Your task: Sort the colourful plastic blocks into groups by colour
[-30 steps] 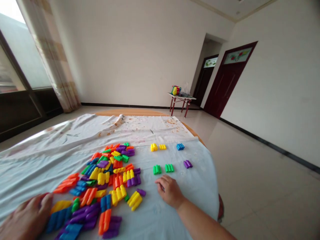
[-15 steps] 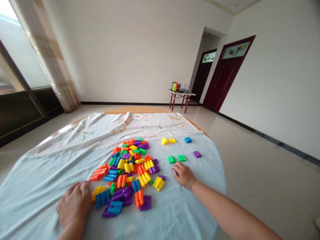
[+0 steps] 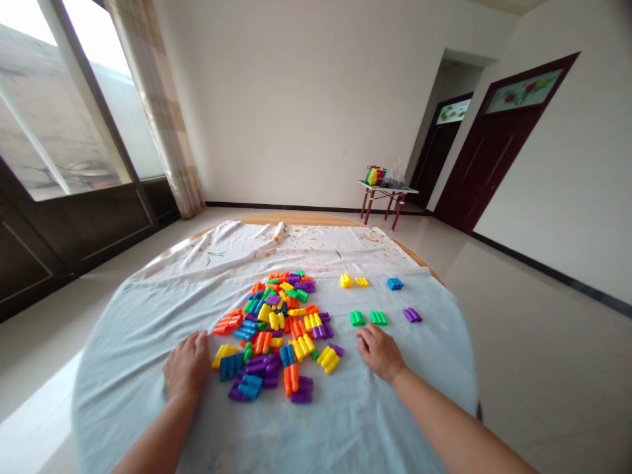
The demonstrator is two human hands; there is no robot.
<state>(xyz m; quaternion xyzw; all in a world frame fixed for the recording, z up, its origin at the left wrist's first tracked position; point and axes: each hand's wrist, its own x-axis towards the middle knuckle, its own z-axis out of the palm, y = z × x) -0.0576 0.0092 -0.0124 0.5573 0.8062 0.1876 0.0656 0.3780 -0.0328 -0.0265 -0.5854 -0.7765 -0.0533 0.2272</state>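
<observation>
My left hand [image 3: 187, 365] lies on the pale blue cloth with its fingers down, just left of a heap of plastic toy blocks. Closest to it are a yellow block [image 3: 225, 354] and a blue block [image 3: 231, 367]. My right hand [image 3: 380, 350] rests on the cloth right of the heap, its fingers curled in and no block showing in them. Just beyond its fingertips are two green blocks, one on the left [image 3: 357, 318] and one on the right [image 3: 378, 318]. The heap mixes orange, yellow, purple, blue and green ribbed pieces, including an orange block [image 3: 291, 380] at the front.
Apart from the heap lie two yellow blocks [image 3: 346, 281], a blue block [image 3: 395, 283] and a purple block [image 3: 413, 315]. A floral white cloth [image 3: 316, 245] covers the table's far part. Farther back stands a small table [image 3: 388, 189] with bags.
The view has swung left, so the table and everything on it appears farther right. Both hands stay at about the same places beside the blocks.
</observation>
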